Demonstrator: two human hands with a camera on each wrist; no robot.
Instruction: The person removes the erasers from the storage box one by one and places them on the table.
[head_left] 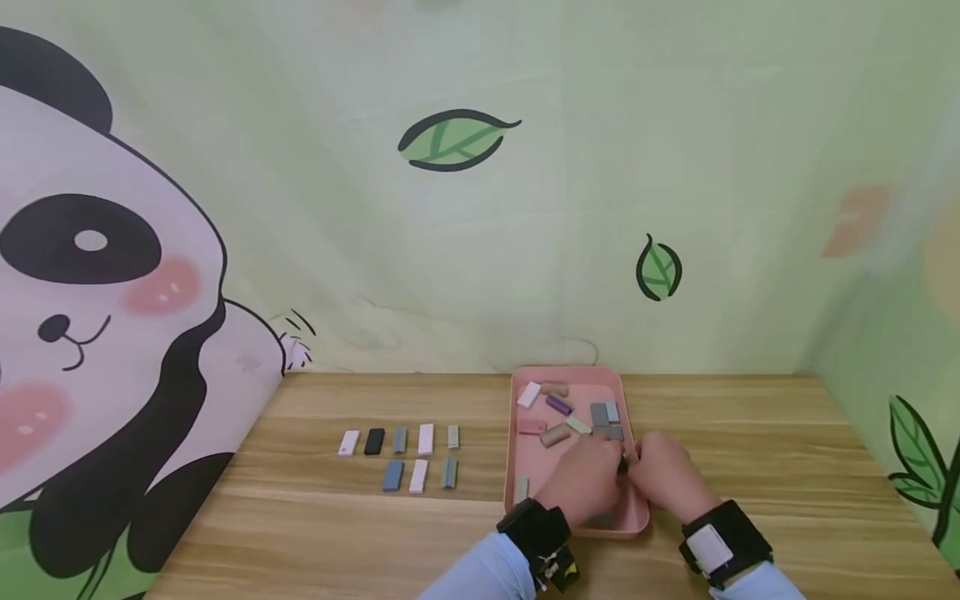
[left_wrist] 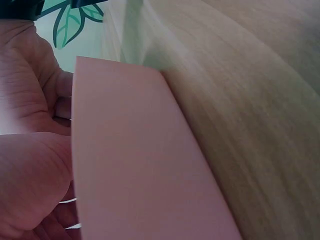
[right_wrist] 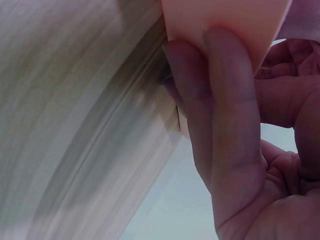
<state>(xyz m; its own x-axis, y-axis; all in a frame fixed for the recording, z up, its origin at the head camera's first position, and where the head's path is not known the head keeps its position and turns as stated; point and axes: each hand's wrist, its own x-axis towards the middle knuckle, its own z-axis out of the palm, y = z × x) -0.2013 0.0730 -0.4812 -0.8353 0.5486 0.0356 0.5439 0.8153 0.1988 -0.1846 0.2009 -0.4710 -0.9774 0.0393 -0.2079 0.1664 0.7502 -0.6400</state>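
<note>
- eight small blocks (head_left: pixel 426 438) lie on the wooden table (head_left: pixel 337 517) in two rows, to the left of the pink tray (head_left: pixel 540 473). five are in the back row and three in the front.
- that part looks done, but there is no telling if the rows are whole.
- more blocks lie in the tray, all mixed up: a purple block (head_left: pixel 558 404), a pink block (head_left: pixel 532 427), tan blocks (head_left: pixel 556 435) and gray blocks (head_left: pixel 598 414). so the work looks only partly done.
- the left hand (head_left: pixel 588 477) is over the right part of the tray. its fingertips are hidden, so there is no telling if they hold a block.
- a small dark thing (head_left: pixel 623 465) shows between the two hands.
- the right hand (head_left: pixel 666 473) is at the tray's right edge. in the right wrist view, two of its fingers touch the outside of the tray wall. its thumb tip is hidden, so there is no telling if it pinches anything.
- no words or brand names can be read on the blocks, the tray or the black wrist bands (head_left: pixel 744 535). the right band has a white square (head_left: pixel 708 547), with no letters that can be made out.
</note>
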